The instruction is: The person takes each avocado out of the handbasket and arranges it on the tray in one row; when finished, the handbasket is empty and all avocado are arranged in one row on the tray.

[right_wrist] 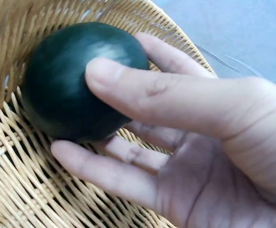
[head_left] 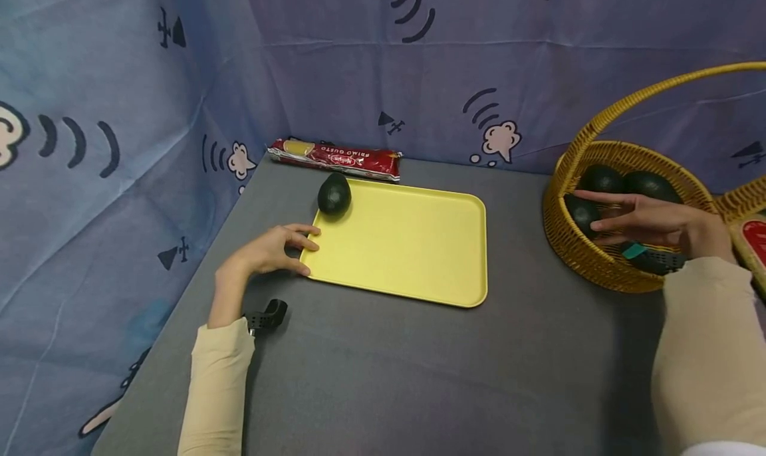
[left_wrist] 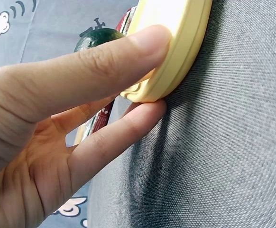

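Observation:
My left hand [head_left: 276,248] pinches the near left corner of a yellow tray [head_left: 401,243]. In the left wrist view the thumb lies over the rim and a finger sits under it. One dark green avocado [head_left: 334,194] rests at the tray's far left corner. On the right, my right hand [head_left: 649,223] reaches inside a wicker basket [head_left: 565,253] and grips an avocado [right_wrist: 62,80] there, thumb on its upper side and other fingers around and below it. Two more avocados, one at the back [head_left: 601,178] and one beside it [head_left: 649,185], lie in the basket.
A red food packet [head_left: 341,158] lies behind the tray, near the patterned cloth backdrop [head_left: 455,57]. The basket's tall handle [head_left: 622,104] arches above its opening. Another packet with a red patch [head_left: 755,236] is at the far right edge. Grey cloth [head_left: 419,376] covers the table.

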The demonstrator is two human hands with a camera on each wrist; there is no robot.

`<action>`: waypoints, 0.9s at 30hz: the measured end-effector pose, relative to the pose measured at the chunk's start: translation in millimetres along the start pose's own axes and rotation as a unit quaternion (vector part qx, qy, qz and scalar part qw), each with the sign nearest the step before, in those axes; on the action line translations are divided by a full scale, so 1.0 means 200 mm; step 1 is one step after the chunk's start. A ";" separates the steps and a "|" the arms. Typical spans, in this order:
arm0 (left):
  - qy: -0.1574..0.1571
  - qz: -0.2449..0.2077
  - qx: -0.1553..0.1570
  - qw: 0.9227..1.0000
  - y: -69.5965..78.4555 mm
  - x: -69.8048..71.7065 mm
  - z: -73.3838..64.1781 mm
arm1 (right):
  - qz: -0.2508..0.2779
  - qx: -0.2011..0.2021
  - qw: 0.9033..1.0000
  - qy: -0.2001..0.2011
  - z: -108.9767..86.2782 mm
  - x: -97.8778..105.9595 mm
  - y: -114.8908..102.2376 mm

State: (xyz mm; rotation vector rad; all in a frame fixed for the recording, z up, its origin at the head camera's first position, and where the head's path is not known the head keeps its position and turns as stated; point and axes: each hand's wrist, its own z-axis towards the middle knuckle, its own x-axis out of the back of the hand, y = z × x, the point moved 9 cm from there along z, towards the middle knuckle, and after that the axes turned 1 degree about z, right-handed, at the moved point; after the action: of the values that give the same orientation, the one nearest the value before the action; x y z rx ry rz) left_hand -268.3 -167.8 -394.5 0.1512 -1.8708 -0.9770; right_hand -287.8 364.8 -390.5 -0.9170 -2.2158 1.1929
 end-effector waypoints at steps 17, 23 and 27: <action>0.000 -0.001 -0.001 1.000 0.00 0.00 0.00 | -0.035 -0.016 0.996 0.079 -0.03 0.05 0.02; 0.000 0.007 -0.007 1.000 0.00 0.00 0.00 | -0.016 -0.012 0.993 0.117 -0.07 0.08 0.05; -0.002 0.007 -0.005 1.000 0.01 0.00 0.00 | 0.045 0.010 0.994 0.104 -0.09 0.09 0.05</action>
State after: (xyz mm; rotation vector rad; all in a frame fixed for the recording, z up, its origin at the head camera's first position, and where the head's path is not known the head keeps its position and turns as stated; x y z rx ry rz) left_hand -268.1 -166.8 -394.0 0.1305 -1.8681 -0.9789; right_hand -284.6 391.3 -388.0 -1.0899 -2.0131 1.1022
